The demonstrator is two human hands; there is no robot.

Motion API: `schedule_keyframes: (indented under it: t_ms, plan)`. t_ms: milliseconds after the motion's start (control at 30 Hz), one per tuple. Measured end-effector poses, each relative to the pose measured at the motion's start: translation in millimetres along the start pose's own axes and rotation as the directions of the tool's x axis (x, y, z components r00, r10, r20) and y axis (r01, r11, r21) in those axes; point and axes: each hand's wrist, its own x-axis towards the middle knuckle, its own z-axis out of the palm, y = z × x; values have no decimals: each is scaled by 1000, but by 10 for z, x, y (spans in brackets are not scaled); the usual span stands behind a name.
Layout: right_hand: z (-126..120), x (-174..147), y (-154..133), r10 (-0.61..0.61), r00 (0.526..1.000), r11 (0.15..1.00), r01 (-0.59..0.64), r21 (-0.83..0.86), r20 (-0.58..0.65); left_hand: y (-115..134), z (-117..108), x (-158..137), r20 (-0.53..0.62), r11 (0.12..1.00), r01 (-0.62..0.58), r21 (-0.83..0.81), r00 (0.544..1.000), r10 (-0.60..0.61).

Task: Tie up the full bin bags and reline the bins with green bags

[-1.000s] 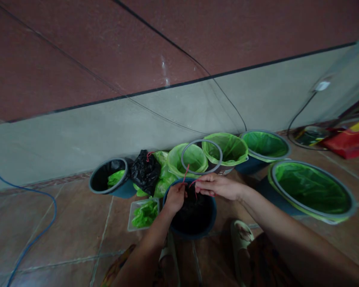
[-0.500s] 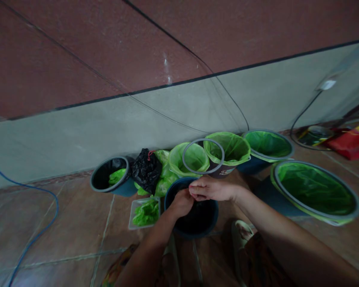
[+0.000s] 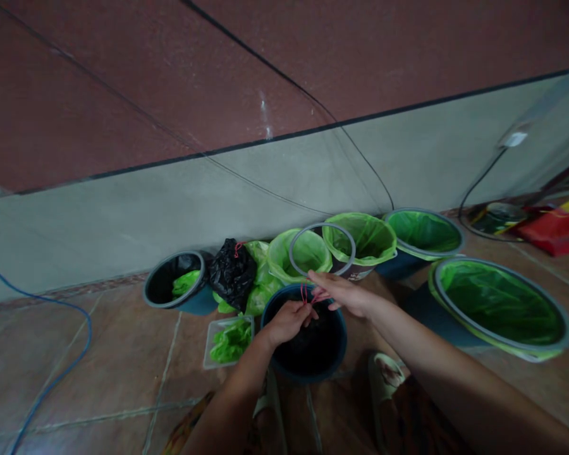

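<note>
View: seen from above, two bare arms reach forward over a tiled floor [image 3: 99,354] towards a row of bins against a wall [image 3: 123,208].
Left hand [image 3: 289,319]: its fingers are pinched on a red string [image 3: 307,294] over a dark blue bin [image 3: 339,344]; the grip is narrow and holds the string.
Right hand [image 3: 344,294]: its fingertips are closed on the same string, just beside the left hand.
String: it is held taut and short between both hands, above the far rim of the bin.
Black bag [image 3: 308,341]: it lies inside the bin, under the hands; whether the string is fixed to it cannot be told.
Step in hand: by judgement, the bag's drawstring is being tied or drawn tight.
Next move: a firm pinch on both ends and an outward pull are judged to be needed.
Change: half a second ago the hands were pressed together with the string hidden; now they are slightly apart and the string shows.
Nearby: a grey ring [image 3: 322,248] sits behind the hands, green-lined bins [image 3: 497,303] stand to the right, a tied black sack [image 3: 231,273] to the left, and a tray [image 3: 230,338] of green bags is beside the bin.
</note>
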Motion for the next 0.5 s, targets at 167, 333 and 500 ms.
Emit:
schedule_keyframes:
  t_ms: [167, 333, 500]
  plan:
    - [67, 6, 89, -41, 993, 986, 58, -157, 107, -59, -19, 26, -32, 994, 63, -85, 997, -66]
    - [42, 99, 103, -64, 997, 998, 64, 2, -49, -59, -9, 5, -76, 974, 115, -195, 988, -132]
    - [-34, 2, 0, -68, 989, 996, 61, 60, 129, -35, -23, 1, -208, 937, 112, -330, 960, -188]
